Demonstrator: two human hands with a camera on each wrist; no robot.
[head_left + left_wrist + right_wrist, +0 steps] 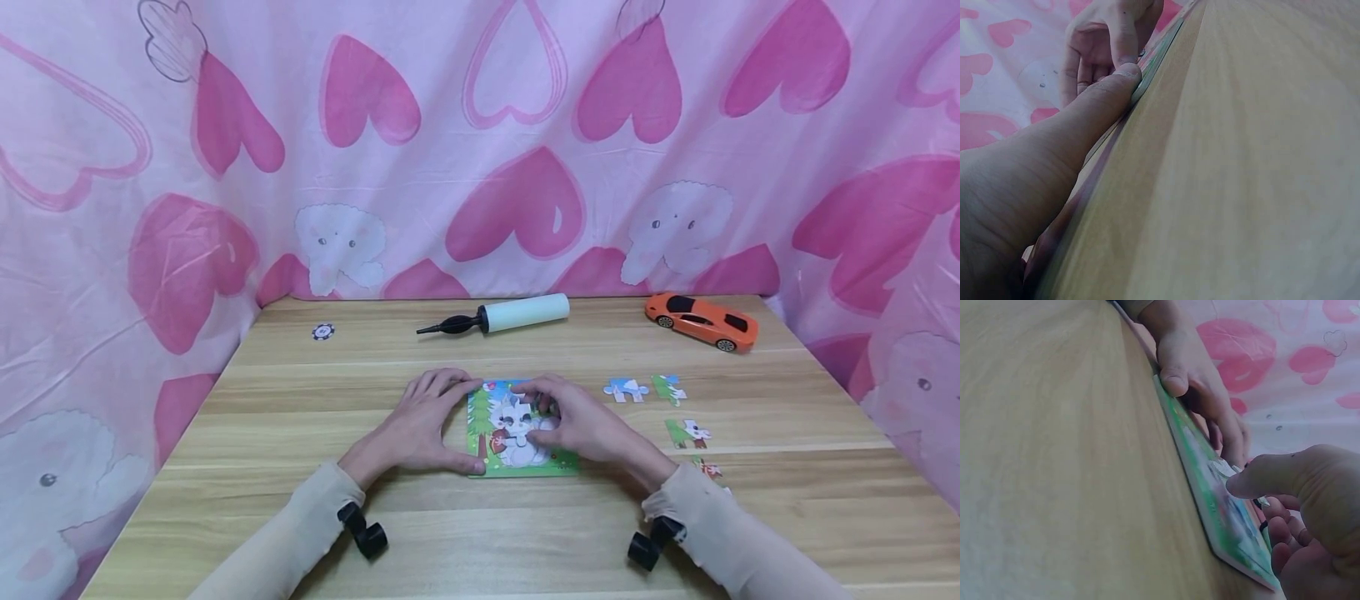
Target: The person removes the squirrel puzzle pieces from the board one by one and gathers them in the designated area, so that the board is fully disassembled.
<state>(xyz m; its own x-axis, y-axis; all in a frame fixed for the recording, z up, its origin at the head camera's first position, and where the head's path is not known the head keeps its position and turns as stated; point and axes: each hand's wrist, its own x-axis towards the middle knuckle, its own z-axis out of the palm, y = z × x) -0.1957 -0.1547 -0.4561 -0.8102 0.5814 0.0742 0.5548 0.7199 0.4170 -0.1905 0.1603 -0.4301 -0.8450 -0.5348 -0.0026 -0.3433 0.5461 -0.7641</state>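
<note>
A square jigsaw puzzle board with a white cartoon animal and a green tree lies flat before me. My left hand braces its left side, the thumb on the near left corner and the forefinger at the far left one. Over the board's right half, my right hand has curled fingers and pinches a small whitish puzzle piece, low against the picture. The right thumb and fingers partly hide that piece. In the left wrist view the left thumb presses the board's edge.
Loose puzzle pieces lie right of the board, among them a blue one and green ones; the right forearm covers some. Farther back are a hand pump, an orange toy car and a poker chip. A pink heart-patterned curtain hangs behind.
</note>
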